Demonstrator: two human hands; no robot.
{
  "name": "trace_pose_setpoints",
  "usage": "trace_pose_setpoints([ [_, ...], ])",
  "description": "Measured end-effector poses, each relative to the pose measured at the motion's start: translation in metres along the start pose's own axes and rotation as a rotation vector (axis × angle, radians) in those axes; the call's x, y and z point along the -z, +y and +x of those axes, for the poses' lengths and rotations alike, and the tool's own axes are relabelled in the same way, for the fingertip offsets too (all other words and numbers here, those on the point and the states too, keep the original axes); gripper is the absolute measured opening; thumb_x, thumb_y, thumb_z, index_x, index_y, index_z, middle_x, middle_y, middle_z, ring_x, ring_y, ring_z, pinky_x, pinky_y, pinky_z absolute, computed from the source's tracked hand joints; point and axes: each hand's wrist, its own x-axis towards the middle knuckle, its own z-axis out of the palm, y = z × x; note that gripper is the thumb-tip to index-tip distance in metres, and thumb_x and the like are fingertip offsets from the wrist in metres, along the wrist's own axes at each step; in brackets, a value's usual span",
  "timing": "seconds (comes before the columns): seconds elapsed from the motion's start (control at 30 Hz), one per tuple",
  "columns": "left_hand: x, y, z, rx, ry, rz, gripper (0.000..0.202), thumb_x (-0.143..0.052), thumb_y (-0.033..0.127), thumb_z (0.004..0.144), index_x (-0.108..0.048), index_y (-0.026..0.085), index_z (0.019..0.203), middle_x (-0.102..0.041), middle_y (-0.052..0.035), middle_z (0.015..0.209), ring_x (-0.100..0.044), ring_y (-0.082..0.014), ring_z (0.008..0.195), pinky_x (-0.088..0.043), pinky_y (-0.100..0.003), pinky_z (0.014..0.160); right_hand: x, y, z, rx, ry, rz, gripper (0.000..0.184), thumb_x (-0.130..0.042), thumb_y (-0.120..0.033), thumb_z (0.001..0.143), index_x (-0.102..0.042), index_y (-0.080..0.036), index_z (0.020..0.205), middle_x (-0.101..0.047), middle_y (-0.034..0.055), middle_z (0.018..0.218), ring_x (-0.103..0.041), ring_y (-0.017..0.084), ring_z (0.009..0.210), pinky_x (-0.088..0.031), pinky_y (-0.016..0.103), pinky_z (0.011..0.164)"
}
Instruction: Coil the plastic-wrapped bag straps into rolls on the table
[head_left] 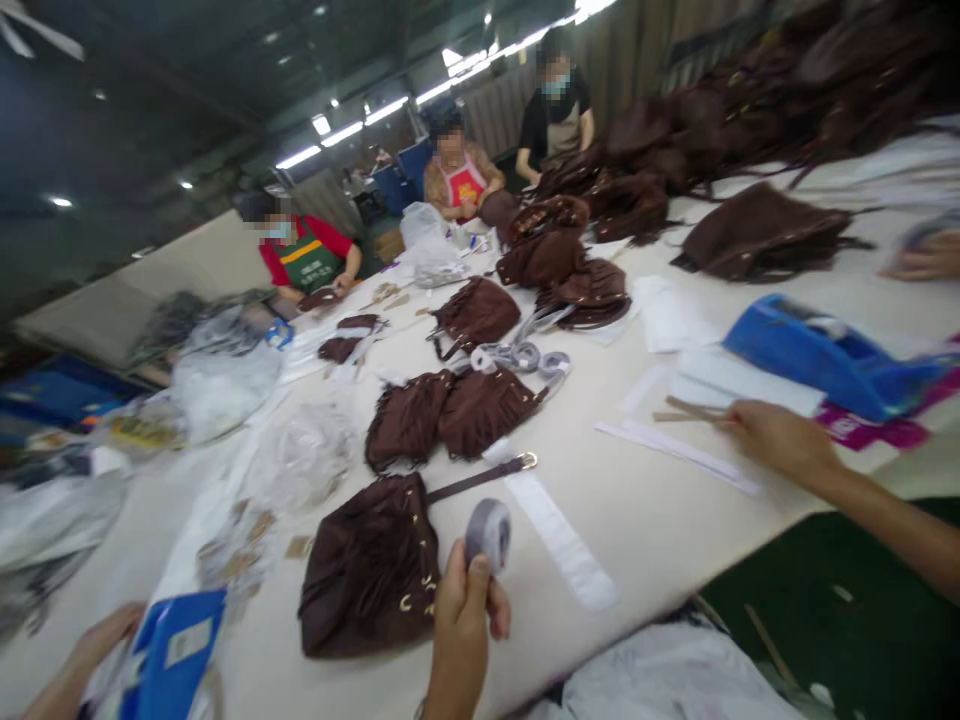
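Observation:
My left hand [466, 610] is closed around the lower edge of a small grey roll [489, 535], held upright above the table. Whether it is tape or a wound strap I cannot make out. Just left of that hand lies a dark brown fringed bag [367, 570] with gold eyelets. Its strap [480, 478], with a gold buckle, reaches out to the right. Over the table's right side, my right hand [780, 440] pinches thin tan strips [691, 412] that point left. A long white paper strip [559, 530] lies between my hands.
A blue tape dispenser [825, 350] stands beyond my right hand. More brown bags [487, 410] and grey rolls [525, 356] lie mid-table, with a large bag pile at back right. Co-workers' hands show at lower left [112, 635] and far right [934, 255]. Three people work at the far side.

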Motion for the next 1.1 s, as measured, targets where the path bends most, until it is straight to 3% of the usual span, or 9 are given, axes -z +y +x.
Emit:
trace_pose_setpoints([
  [0.07,0.003,0.002,0.005,0.021,-0.024,-0.039,0.043,-0.055,0.061,0.086,-0.054,0.018,0.086,-0.045,0.0058,0.041,-0.035,-0.0076,0.036,-0.026,-0.017,0.039,0.007,-0.021,-0.002,0.007,0.083,0.061,0.024,-0.042,-0.039,0.089,-0.057,-0.021,0.086,-0.063,0.0172,0.079,-0.057,0.031,0.069,-0.035,0.040,0.059],
  [0.13,0.006,0.003,0.009,0.020,-0.032,-0.052,0.040,-0.054,0.058,0.087,-0.052,0.018,0.088,-0.046,0.0060,0.042,-0.035,-0.0073,0.037,-0.026,-0.017,0.040,0.014,-0.061,-0.019,0.103,0.036,0.281,0.024,-0.047,-0.044,0.087,-0.056,-0.022,0.093,-0.063,0.0136,0.076,-0.057,0.028,0.065,-0.038,0.040,0.061],
  [0.27,0.008,0.004,0.009,-0.014,-0.025,-0.041,0.040,-0.049,0.053,0.092,-0.054,0.016,0.105,-0.045,0.0065,0.045,-0.036,-0.0070,0.039,-0.024,-0.017,0.041,0.009,-0.170,-0.085,0.376,-0.582,0.915,0.026,-0.053,-0.044,0.087,-0.055,-0.023,0.100,-0.062,0.0034,0.078,-0.057,0.017,0.064,-0.046,0.030,0.059],
  [0.33,0.007,0.006,0.005,-0.030,-0.023,-0.026,0.047,-0.047,0.053,0.093,-0.052,0.014,0.119,-0.045,0.0062,0.047,-0.036,-0.0072,0.040,-0.023,-0.018,0.041,-0.006,-0.211,-0.112,0.353,-0.754,1.017,0.023,-0.053,-0.042,0.087,-0.056,-0.020,0.094,-0.060,0.0001,0.070,-0.052,0.013,0.055,-0.043,0.024,0.050],
  [0.4,0.007,0.008,0.000,-0.048,0.000,0.007,0.056,-0.045,0.054,0.094,-0.044,0.014,0.134,-0.045,0.0061,0.049,-0.036,-0.0076,0.040,-0.023,-0.018,0.040,-0.024,-0.235,-0.129,0.262,-0.798,1.058,0.021,-0.053,-0.040,0.085,-0.055,-0.019,0.087,-0.057,-0.0025,0.062,-0.047,0.010,0.046,-0.039,0.021,0.043],
  [0.5,0.005,0.010,-0.009,-0.073,0.028,0.100,0.065,-0.038,0.054,0.096,-0.028,0.015,0.148,-0.043,0.0070,0.047,-0.035,-0.0083,0.041,-0.025,-0.019,0.041,-0.043,-0.248,-0.138,0.190,-0.754,1.113,0.021,-0.052,-0.039,0.085,-0.054,-0.019,0.084,-0.055,-0.0047,0.058,-0.044,0.008,0.040,-0.038,0.020,0.039],
  [0.63,0.000,0.006,-0.014,-0.093,0.030,0.188,0.070,-0.033,0.055,0.097,-0.013,0.016,0.152,-0.040,0.0082,0.046,-0.035,-0.0089,0.040,-0.027,-0.018,0.041,-0.045,-0.258,-0.141,0.214,-0.714,1.226,0.023,-0.055,-0.042,0.086,-0.054,-0.019,0.086,-0.054,-0.0053,0.058,-0.044,0.008,0.043,-0.038,0.019,0.039],
  [0.83,0.003,0.000,-0.011,-0.015,-0.019,0.011,0.080,-0.033,0.058,0.096,0.004,0.016,0.152,-0.038,0.0095,0.047,-0.036,-0.0083,0.035,-0.023,-0.017,0.036,-0.044,-0.269,-0.143,0.211,-0.746,1.386,0.034,-0.062,-0.050,0.081,-0.060,-0.017,0.089,-0.053,-0.0051,0.059,-0.043,0.007,0.044,-0.039,0.020,0.043],
  [1.1,-0.003,0.007,-0.015,-0.064,0.004,0.106,0.079,-0.043,0.053,0.094,0.005,0.027,0.152,-0.060,-0.0012,0.088,-0.042,-0.0067,0.044,-0.032,-0.020,0.039,-0.043,-0.279,-0.152,-0.073,-0.818,1.531,0.039,-0.072,-0.048,0.070,-0.063,-0.018,0.094,-0.059,-0.0024,0.065,-0.048,0.008,0.048,-0.043,0.022,0.049],
])
